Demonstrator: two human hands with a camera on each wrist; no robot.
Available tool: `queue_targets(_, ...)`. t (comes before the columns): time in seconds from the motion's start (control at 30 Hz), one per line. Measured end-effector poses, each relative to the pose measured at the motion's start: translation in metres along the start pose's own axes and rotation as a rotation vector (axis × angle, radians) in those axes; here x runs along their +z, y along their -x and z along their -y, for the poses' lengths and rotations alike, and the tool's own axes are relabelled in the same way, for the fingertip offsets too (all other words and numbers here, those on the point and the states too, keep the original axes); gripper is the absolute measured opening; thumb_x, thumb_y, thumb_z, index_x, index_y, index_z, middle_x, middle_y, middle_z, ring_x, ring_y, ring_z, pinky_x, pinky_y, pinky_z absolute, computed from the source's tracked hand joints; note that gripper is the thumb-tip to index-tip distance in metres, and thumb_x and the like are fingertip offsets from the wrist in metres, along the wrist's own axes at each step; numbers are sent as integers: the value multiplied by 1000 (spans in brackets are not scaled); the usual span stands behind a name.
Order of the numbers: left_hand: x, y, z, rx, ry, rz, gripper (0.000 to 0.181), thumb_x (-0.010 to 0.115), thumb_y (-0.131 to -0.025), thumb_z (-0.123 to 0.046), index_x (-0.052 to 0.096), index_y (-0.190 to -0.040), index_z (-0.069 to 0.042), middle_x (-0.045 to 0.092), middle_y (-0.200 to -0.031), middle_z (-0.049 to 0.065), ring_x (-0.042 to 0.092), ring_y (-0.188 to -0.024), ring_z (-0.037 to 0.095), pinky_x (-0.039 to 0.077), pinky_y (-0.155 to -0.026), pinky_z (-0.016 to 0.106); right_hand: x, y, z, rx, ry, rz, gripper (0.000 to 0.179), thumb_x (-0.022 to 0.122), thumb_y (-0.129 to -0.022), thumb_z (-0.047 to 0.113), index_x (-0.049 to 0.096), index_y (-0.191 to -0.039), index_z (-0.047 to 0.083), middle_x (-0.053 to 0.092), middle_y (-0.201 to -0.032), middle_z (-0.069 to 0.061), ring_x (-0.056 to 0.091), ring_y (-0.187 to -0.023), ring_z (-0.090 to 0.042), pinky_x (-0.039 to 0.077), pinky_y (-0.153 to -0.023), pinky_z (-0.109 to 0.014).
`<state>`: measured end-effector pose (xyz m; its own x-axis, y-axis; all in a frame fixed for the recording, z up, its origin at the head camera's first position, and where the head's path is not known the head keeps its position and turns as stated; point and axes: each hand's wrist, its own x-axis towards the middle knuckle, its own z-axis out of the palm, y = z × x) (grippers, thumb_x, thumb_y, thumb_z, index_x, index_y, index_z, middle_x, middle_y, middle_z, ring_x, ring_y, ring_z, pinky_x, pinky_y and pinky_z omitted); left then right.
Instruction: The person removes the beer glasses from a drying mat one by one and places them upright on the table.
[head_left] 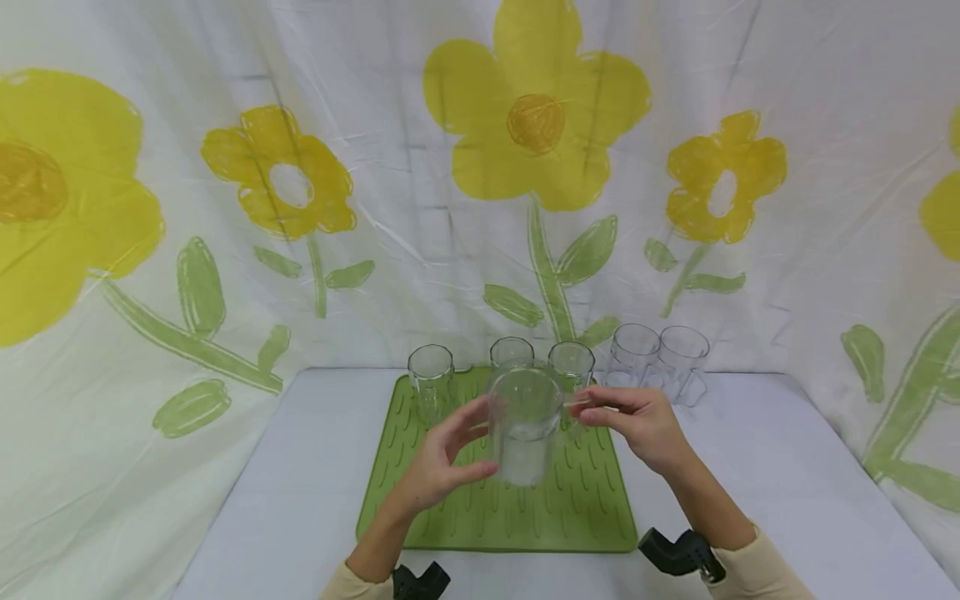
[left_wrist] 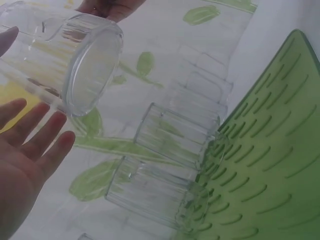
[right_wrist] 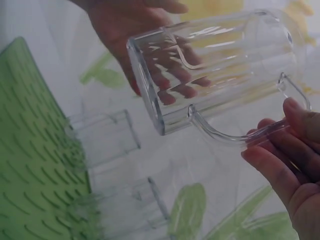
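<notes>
A clear glass mug is held up above the green mat. My right hand pinches its handle between thumb and fingers, as the right wrist view shows. On the other side of the mug is my left hand, its fingers spread and fairly straight along the glass wall. Whether those fingers touch the glass I cannot tell. The left wrist view shows the mug's round base facing the camera, past the left fingertips.
Three more glass mugs stand along the mat's back edge: one at left, one in the middle, one right of it. Two others stand together on the white table, right of the mat. Behind hangs a flowered curtain.
</notes>
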<state>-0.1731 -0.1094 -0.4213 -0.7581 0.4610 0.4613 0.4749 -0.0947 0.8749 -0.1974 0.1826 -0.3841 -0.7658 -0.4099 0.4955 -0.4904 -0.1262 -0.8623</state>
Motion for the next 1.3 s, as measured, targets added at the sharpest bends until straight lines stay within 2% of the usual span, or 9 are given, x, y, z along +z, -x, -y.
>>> queue_targets(0.1,-1,2,1,-36,-32,-16,75,71,-81,1,35,-147,2,44,-145,27,48,-132,8,43,-113,34,-4,0,1,0,-9,-25,33,60,-87,-13,71,-114,3,76,-102,9,73,-93,-6,60,-77,-21)
queue_targets(0.2,-3,5,5,-53,-68,-20,74,71,-82,-1,35,-147,2,45,-145,26,48,-134,19,42,-113,38,-9,1,3,6,-7,-70,33,60,-87,-13,72,-113,4,76,-101,8,73,-92,-6,60,-76,-21)
queue_targets(0.33,-6,10,11,-64,-113,-31,73,71,-84,-3,36,-147,2,46,-145,24,48,-134,32,42,-113,31,-16,2,6,23,4,-157,27,62,-87,-12,70,-112,-6,77,-98,8,73,-91,-6,60,-78,-20)
queue_targets(0.43,-8,14,16,-87,-154,-48,71,72,-84,-4,38,-146,-1,47,-146,21,48,-133,30,41,-113,30,-22,2,9,32,12,-226,26,62,-86,-12,68,-111,-10,77,-96,8,73,-90,-6,60,-78,-20)
queue_targets(0.53,-11,19,18,-125,-178,-69,70,72,-85,-6,39,-146,-3,47,-147,19,47,-135,30,40,-115,36,-27,3,11,36,29,-291,26,64,-85,-12,70,-110,-9,77,-94,8,73,-89,-5,60,-78,-19)
queue_targets(0.63,-13,24,20,-157,-195,-89,69,71,-85,-7,39,-146,-2,46,-147,19,45,-135,36,38,-116,39,-34,3,14,30,35,-344,25,65,-85,-12,71,-109,-6,77,-92,7,73,-88,-5,59,-77,-18)
queue_targets(0.83,-18,33,25,-210,-219,-125,68,71,-86,-7,40,-146,-4,46,-148,17,43,-136,38,37,-116,31,-46,4,18,11,12,-426,31,64,-85,-13,75,-104,9,77,-91,5,74,-85,-6,60,-75,-19)
queue_targets(1.1,-24,46,29,-238,-230,-159,69,72,-85,-7,39,-146,-5,46,-148,17,42,-136,41,35,-114,22,-61,8,22,-17,-9,-519,26,65,-84,-14,74,-105,-1,78,-88,2,75,-82,-8,59,-73,-20)
queue_targets(1.3,-28,54,31,-291,-251,-184,72,73,-85,-10,38,-147,-5,44,-150,14,41,-138,38,34,-117,35,-71,10,24,-23,17,-598,28,65,-83,-14,74,-106,-1,78,-89,2,74,-80,-8,59,-73,-19)
